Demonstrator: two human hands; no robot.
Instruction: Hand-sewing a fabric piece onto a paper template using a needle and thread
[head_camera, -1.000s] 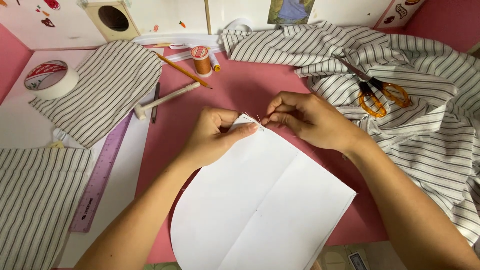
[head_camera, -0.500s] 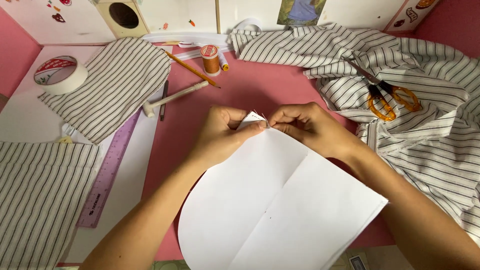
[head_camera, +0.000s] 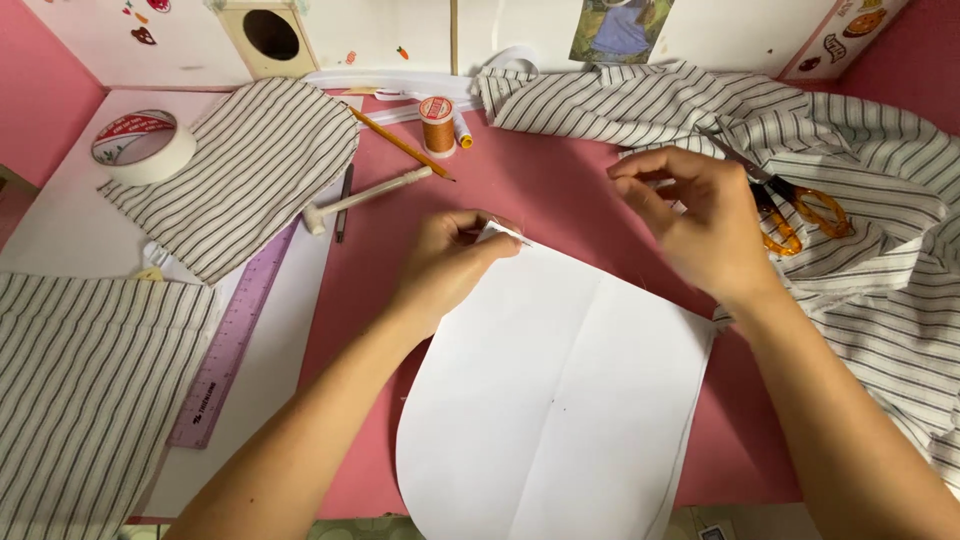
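Several pieces of sewing gear lie across a pink table (head_camera: 560, 200), and at the far left a roll of tape (head_camera: 142, 146) sits beside a cut piece of striped fabric (head_camera: 245, 170). Nearer, another striped piece (head_camera: 85, 400) lies flat by a purple ruler (head_camera: 232, 340). Right of these are a white seam tool (head_camera: 365, 197), a pencil (head_camera: 400, 145) and an orange thread spool (head_camera: 436, 124), all toward the far edge. At the middle, the left hand (head_camera: 450, 265) is curled closed, its fingertips pinching the far top corner of a white paper pattern (head_camera: 560, 400); whether a pin is in that pinch cannot be told. This pattern has a rounded near-left edge and a centre crease, and it lies flat on the table between both forearms. Lifted above the table to the right, the right hand (head_camera: 690, 215) is blurred, with fingers loosely bent and apart from the paper; whether it holds anything small cannot be told. Just beyond it, orange-handled scissors (head_camera: 790, 210) rest on a large heap of striped cloth (head_camera: 860, 220) at the far right.
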